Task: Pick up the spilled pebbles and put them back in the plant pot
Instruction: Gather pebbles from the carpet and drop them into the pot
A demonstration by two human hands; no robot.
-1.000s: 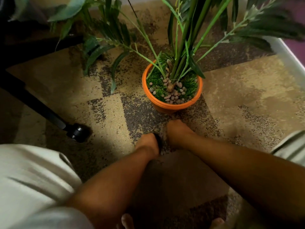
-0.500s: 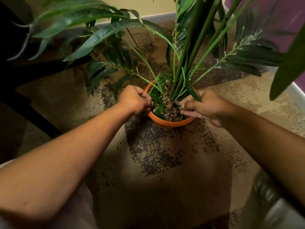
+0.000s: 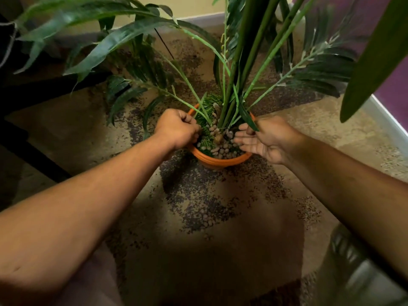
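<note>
An orange plant pot (image 3: 217,161) stands on the carpet with tall green stems and fronds rising from it. Tan pebbles (image 3: 221,149) lie heaped on green moss inside its near half. My left hand (image 3: 176,128) is a closed fist over the pot's left rim; whatever is inside the fist is hidden. My right hand (image 3: 262,140) hovers over the pot's right rim, palm turned up and fingers spread, with nothing on it. A drooping leaf crosses in front of its fingers.
The patterned tan and dark carpet (image 3: 209,206) surrounds the pot. A dark furniture leg (image 3: 33,155) runs along the left. A white baseboard (image 3: 390,122) and purple wall close the right side. Long fronds (image 3: 110,47) overhang the left and right.
Both hands rose from the carpet in front of the pot to over its rim. The right hand has since gone from curled fingers to a flat, upturned palm.
</note>
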